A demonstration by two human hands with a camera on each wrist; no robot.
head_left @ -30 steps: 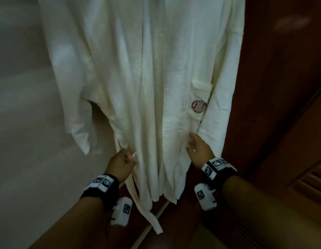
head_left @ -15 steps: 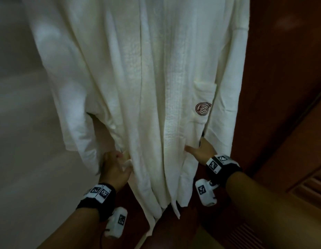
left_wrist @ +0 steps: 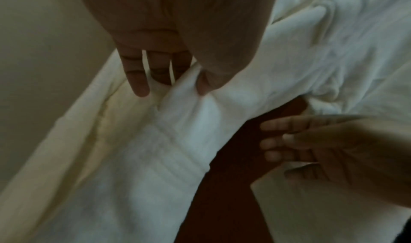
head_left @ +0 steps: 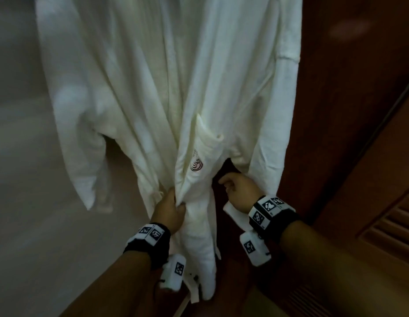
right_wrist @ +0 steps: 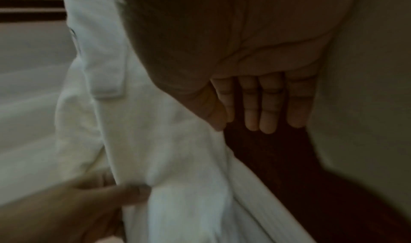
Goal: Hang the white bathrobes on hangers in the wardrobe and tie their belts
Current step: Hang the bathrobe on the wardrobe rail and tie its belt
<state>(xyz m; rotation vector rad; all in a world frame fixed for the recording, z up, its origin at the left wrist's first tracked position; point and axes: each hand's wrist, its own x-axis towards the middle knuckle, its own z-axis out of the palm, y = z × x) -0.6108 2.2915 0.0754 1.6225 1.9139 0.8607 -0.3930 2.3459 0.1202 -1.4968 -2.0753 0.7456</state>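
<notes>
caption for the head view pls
Left hand grips the hanging white bathrobe front; right hand open beside it.

To the right of your hands stands a dark reddish-brown wooden panel; lower right of them you have a louvred wooden section with horizontal slats. To their left runs a pale, plain wall, blurred.

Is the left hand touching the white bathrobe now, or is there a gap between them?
Touching. In the left wrist view, the left hand pinches a fold of the bathrobe between thumb and fingers. The head view shows the same grip at the robe's front.
</notes>
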